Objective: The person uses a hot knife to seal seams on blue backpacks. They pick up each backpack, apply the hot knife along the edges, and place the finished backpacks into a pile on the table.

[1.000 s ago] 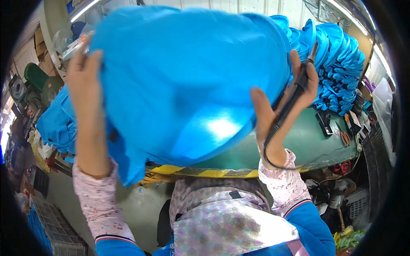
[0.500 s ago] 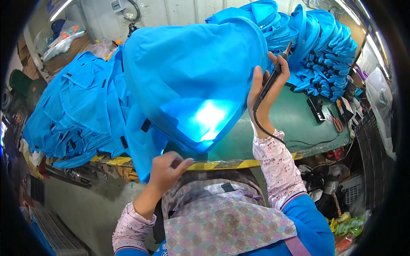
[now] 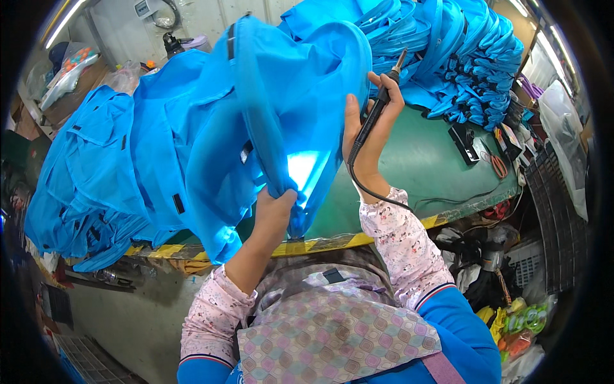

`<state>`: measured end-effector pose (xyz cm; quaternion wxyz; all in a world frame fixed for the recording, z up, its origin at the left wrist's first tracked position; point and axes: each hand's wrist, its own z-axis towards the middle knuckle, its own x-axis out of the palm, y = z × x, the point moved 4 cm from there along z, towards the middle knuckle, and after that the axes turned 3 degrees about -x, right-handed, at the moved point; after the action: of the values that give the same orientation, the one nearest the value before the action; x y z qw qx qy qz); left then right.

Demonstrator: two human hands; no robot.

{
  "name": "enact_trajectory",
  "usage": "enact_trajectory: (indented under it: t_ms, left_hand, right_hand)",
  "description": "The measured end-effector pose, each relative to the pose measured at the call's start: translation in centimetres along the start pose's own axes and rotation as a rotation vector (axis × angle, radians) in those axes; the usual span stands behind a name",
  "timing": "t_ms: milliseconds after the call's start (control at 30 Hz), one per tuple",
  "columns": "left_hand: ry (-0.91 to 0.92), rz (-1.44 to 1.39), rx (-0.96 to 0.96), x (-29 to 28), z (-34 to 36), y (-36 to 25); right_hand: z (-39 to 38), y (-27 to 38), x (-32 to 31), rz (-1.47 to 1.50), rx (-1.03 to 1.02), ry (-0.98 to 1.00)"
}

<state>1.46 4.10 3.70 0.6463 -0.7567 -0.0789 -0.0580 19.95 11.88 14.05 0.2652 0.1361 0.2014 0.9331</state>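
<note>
A large blue fabric piece with a stiff hooped rim (image 3: 262,115) stands up over the green table (image 3: 435,173), bent into a fold at its near part. My left hand (image 3: 275,208) is closed on the lower part of that rim. In my right hand (image 3: 377,137) is a soldering iron (image 3: 371,121), its metal tip pointing up and away and its black cord trailing over the wrist. The fingers of that hand also lie against the right edge of the blue fabric piece. Bright light falls on the fabric between my hands.
More blue fabric pieces (image 3: 96,160) lie heaped at the left. A stack of hooped blue pieces (image 3: 473,64) fills the far right. Near it are a black box (image 3: 464,144) and orange-handled scissors (image 3: 497,165). Yellow-and-black tape (image 3: 320,244) runs along the table's front edge.
My left hand has moved up and right and taken hold of the rim. The blue piece has folded inward and turned. My right hand has shifted slightly left with the soldering iron.
</note>
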Motion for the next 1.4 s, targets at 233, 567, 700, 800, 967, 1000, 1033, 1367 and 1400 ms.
enact_trajectory:
  t_ms: [233,567,700,800,967,1000,1033,1367,1400]
  left_hand:
    - [0.239,0.09,0.007,-0.7,0.6,1.1]
    - [0.127,-0.015,0.077,-0.2,1.4,2.6]
    - [0.158,-0.021,0.093,0.2,1.5,2.5]
    - [0.146,-0.037,0.076,0.3,1.5,2.3]
    - [0.135,-0.048,0.119,0.5,1.4,2.3]
    - [0.139,-0.045,0.126,0.6,1.3,2.3]
    - [0.154,-0.052,0.158,0.6,1.2,2.2]
    - [0.075,-0.003,0.101,-0.3,0.3,1.7]
    - [0.076,-0.052,0.068,-0.6,0.2,2.0]
  right_hand:
    - [-2.5,5.0,-4.9,-0.119,-0.425,0.036]
    - [-10.6,7.7,-10.9,-0.089,-0.437,0.493]
    - [-10.7,7.2,-10.1,-0.101,-0.495,0.496]
    - [-10.7,7.2,-9.6,-0.121,-0.513,0.531]
    - [-10.8,6.6,-9.0,-0.098,-0.516,0.515]
    - [-10.7,6.6,-9.1,-0.077,-0.529,0.493]
    - [-10.4,6.2,-9.0,-0.068,-0.421,0.523]
    - [-6.9,5.1,-6.0,0.023,-0.44,0.488]
    - [-6.6,4.3,-5.0,0.012,-0.506,0.517]
